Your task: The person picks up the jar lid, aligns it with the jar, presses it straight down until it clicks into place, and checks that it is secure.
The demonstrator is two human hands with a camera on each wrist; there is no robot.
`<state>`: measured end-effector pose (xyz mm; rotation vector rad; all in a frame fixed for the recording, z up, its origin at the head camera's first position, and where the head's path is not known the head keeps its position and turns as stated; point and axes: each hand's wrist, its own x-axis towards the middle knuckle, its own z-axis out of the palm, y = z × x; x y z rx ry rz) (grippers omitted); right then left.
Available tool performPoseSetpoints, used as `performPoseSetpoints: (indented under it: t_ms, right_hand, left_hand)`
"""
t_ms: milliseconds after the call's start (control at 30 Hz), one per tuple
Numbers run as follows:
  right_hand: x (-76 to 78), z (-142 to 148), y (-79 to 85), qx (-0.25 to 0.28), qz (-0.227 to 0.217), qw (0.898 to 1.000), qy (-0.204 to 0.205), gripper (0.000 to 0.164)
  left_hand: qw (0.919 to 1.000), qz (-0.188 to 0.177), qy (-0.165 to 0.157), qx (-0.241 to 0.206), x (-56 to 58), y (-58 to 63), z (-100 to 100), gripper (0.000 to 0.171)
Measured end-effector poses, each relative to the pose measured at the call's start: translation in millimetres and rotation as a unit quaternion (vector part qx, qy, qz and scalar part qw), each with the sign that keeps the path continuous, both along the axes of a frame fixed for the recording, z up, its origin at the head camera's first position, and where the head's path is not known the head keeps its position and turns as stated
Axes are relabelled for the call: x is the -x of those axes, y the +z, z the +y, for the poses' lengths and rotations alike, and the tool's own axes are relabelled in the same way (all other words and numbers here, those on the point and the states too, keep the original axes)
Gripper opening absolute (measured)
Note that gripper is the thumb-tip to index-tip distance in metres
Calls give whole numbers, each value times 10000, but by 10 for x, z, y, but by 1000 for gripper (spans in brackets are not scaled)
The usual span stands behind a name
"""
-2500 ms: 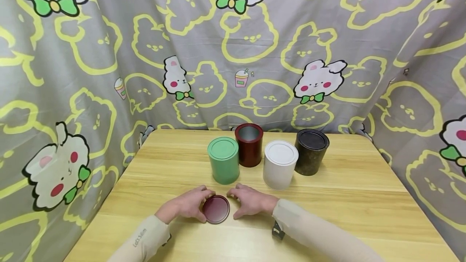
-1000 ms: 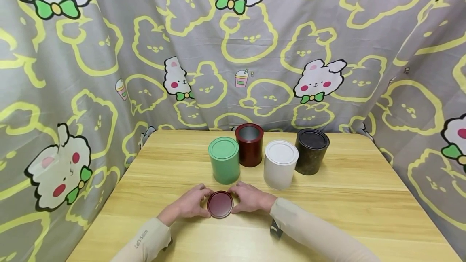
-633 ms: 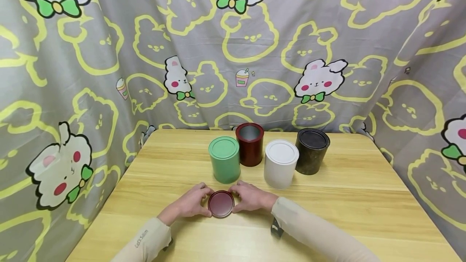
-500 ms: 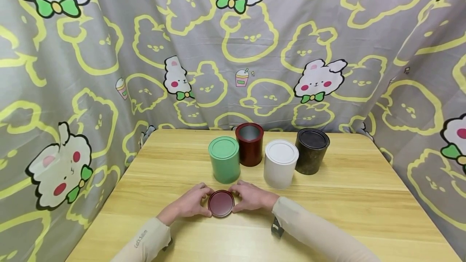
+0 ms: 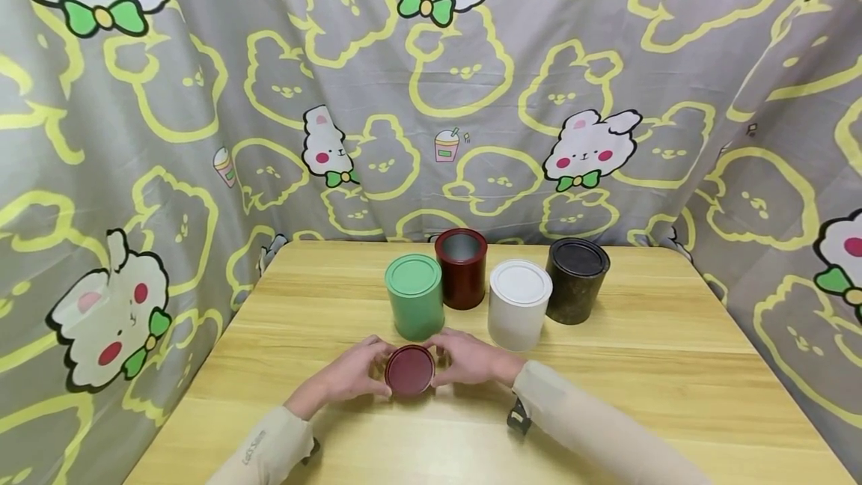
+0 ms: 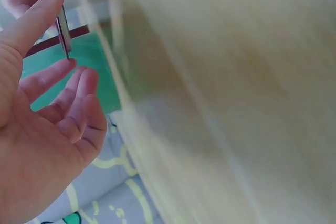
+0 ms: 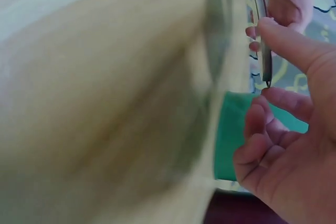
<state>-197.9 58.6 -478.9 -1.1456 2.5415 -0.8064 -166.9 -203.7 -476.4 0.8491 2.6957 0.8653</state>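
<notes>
Between both hands is a dark red can lid (image 5: 410, 370), raised off the table. My left hand (image 5: 352, 374) pinches its left edge with thumb and forefinger, and my right hand (image 5: 468, 359) pinches the right edge likewise. Seen edge-on in the left wrist view, the lid (image 6: 63, 27) sits between thumb and fingertip, with the other fingers loosely bent. In the right wrist view the lid (image 7: 262, 35) also appears edge-on. Just behind the hands stands a green can (image 5: 416, 313) with its lid on. An uncovered dark red can (image 5: 462, 279) stands behind it.
A white can (image 5: 517, 320) with a lid stands to the right of the green one, and a black lidded can (image 5: 575, 294) behind it. The wooden table (image 5: 646, 388) ends at a patterned curtain (image 5: 377, 96) at the back and sides.
Both hands have closed in on the lid's edges; the right one was apart from it at first. The lid has shifted slightly right and away, then lifted off the table. The cans stay put.
</notes>
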Motion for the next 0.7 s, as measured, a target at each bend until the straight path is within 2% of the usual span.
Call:
performPoseSetpoints:
  t_ms: [267,467,700]
  right_hand:
    - [0,114,280,589,-103,9977,306,50]
    - [18,220,407,945,-119,9938,571,49]
    - [44,335,539,1193,-35,9910,609,52]
  left_hand:
    - [9989,154,100,-440,-39,199,58,59]
    - [9965,358,71,-747,-46,331,131,60]
    - [9952,587,119,-779,-25,484,218,61]
